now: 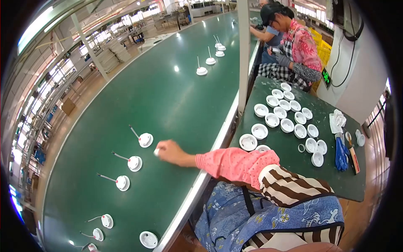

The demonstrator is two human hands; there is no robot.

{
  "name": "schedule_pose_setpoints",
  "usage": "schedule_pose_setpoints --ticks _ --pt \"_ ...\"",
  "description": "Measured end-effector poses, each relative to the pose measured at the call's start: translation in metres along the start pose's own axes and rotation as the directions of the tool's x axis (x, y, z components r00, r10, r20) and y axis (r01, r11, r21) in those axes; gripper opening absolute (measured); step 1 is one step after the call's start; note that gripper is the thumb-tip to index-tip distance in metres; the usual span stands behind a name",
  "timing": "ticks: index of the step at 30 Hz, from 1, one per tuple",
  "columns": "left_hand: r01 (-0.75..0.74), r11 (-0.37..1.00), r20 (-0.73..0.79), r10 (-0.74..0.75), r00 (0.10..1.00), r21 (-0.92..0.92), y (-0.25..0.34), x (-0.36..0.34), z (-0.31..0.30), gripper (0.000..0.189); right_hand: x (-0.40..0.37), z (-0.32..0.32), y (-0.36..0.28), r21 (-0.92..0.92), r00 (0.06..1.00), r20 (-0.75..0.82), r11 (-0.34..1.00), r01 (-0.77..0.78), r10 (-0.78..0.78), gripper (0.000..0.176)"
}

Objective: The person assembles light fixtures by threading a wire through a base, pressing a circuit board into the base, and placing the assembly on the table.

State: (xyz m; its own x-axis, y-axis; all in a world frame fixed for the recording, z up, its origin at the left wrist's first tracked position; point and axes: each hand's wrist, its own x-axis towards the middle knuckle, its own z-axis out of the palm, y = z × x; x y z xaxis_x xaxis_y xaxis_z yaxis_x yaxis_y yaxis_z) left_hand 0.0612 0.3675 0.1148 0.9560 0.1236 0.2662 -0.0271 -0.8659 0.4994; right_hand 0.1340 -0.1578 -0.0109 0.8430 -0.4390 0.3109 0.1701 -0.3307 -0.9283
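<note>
My right hand (170, 152) reaches out over the green conveyor belt (168, 105), its fingers closed on a small white piece (157, 152) that shows only in part. Closest to it lies a round white cap (145, 140) with a red spot and a thin grey lead sticking out. Two similar caps, a second (134, 164) and a third (122, 183), lie in a row nearer the bottom left. An open white cup (148, 239) rests on the belt near its metal edge. My left hand is out of view.
Several white cups (287, 125) cover the dark side table (336, 185) on the right, beside a blue-wrapped item (341, 153), a tool (354, 159) and crumpled white tissue (337, 121). A white post (243, 54) rises at the belt's edge. A co-worker (300, 46) sits beyond.
</note>
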Motion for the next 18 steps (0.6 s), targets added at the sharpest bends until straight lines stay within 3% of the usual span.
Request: schedule_pose_setpoints --ticks 2,4,5,7,8,10,12,16,18 --pt "-0.211 0.977 0.155 0.207 0.966 0.011 0.11 -0.046 0.021 0.043 -0.032 0.008 -0.021 0.354 0.958 0.276 0.919 -0.172 0.073 0.018" --pt "-0.068 0.94 0.368 0.197 0.909 -0.335 0.127 -0.071 0.068 0.038 -0.062 -0.006 -0.053 0.402 0.88 0.473 0.879 -0.258 0.042 0.022" --pt "-0.003 0.899 0.422 0.209 0.882 -0.437 0.18 -0.092 0.079 0.036 -0.075 -0.013 -0.068 0.497 0.871 0.49 0.822 -0.279 -0.001 0.024" --pt "0.009 0.869 0.544 0.301 0.783 -0.494 0.186 -0.099 0.115 0.035 -0.092 -0.032 -0.072 0.615 0.831 0.55 0.715 -0.332 -0.087 0.028" --pt "0.066 0.832 0.548 0.301 0.78 -0.55 0.211 -0.109 0.121 0.034 -0.098 -0.042 -0.068 0.642 0.797 0.59 0.675 -0.363 -0.132 0.03" --pt "0.339 0.708 0.65 0.222 0.726 -0.62 0.222 -0.118 0.143 0.033 -0.113 -0.056 -0.056 0.631 0.739 0.654 0.657 -0.412 -0.165 0.034" --pt "0.312 0.73 0.68 0.276 0.679 -0.608 0.231 -0.122 0.153 0.033 -0.125 -0.069 -0.041 0.55 0.682 0.719 0.709 -0.441 -0.134 0.039" --pt "0.332 0.728 0.718 0.307 0.624 -0.6 0.243 -0.135 0.164 0.034 -0.146 -0.08 -0.043 0.557 0.787 0.612 0.662 -0.502 0.082 0.034" --pt "0.379 0.638 0.686 0.339 0.644 -0.671 0.235 -0.138 0.185 0.033 -0.149 -0.082 -0.041 0.504 0.746 0.656 0.667 -0.549 0.118 0.035"
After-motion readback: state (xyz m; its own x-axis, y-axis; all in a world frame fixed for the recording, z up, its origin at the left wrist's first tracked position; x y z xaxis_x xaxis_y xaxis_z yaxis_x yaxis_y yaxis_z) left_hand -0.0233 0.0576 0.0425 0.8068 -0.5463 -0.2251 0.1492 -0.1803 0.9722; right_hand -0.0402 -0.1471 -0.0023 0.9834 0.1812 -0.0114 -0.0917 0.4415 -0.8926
